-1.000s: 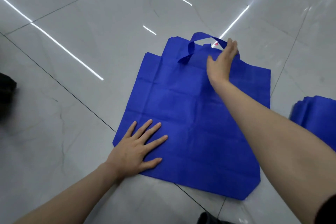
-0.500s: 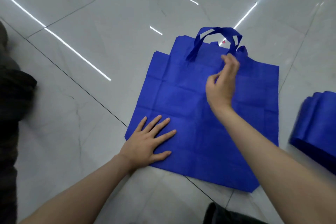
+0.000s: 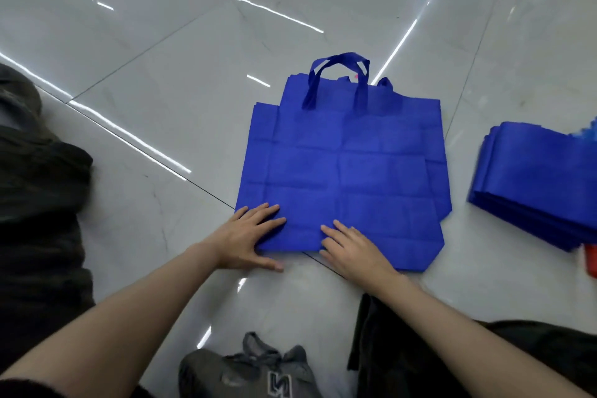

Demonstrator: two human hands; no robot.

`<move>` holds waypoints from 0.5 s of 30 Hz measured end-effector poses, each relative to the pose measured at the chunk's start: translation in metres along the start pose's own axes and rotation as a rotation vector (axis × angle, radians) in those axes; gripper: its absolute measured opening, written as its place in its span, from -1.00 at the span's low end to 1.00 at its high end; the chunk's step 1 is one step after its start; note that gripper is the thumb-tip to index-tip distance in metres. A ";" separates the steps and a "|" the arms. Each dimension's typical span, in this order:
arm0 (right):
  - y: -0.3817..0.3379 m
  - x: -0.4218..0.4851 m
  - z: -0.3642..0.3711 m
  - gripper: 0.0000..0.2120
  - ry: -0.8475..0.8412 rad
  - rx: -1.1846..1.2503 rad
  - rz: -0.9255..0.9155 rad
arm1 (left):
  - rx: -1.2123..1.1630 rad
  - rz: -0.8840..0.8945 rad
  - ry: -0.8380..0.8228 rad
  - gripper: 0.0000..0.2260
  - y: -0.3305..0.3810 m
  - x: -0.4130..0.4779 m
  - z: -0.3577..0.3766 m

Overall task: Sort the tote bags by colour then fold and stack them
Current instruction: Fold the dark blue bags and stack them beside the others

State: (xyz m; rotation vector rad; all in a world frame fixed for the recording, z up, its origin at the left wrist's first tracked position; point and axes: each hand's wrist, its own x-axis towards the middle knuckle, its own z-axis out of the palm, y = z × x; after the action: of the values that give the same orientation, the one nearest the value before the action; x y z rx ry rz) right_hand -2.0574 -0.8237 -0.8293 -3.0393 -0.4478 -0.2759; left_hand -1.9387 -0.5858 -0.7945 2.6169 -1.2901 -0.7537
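Note:
A blue tote bag lies flat on the grey tiled floor, its handles pointing away from me. More blue layers show beneath it along its left and right sides. My left hand rests on the bag's near left corner, fingers straight on the fabric and thumb on the floor by the edge. To its right, my right hand lies flat on the near edge, fingers pointing up and left. A stack of folded blue bags sits on the floor to the right.
My dark trouser leg fills the left side and the other leg the lower right. A grey shoe is at the bottom centre. A red object pokes in beside the folded stack.
My right hand let go of the handle at the far end and came back to the bag's near edge. My left hand stayed on the near left corner. The handles now lie straighter.

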 end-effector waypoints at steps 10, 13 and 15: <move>0.013 -0.004 -0.059 -0.63 0.214 0.033 0.029 | -0.385 -0.077 0.451 -0.60 -0.014 -0.008 -0.023; 0.035 -0.019 -0.073 -0.69 0.114 0.103 0.067 | -0.530 -0.126 0.502 -0.80 -0.005 -0.001 -0.038; 0.057 -0.032 -0.086 -0.76 0.044 0.202 0.198 | -0.648 -0.178 0.532 -0.87 -0.005 0.002 -0.050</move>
State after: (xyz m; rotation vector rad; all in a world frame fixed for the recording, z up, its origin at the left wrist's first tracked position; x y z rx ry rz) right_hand -2.0853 -0.8940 -0.7521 -2.8449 -0.1588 -0.2683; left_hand -1.9099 -0.5895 -0.7538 2.1806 -0.5488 -0.3591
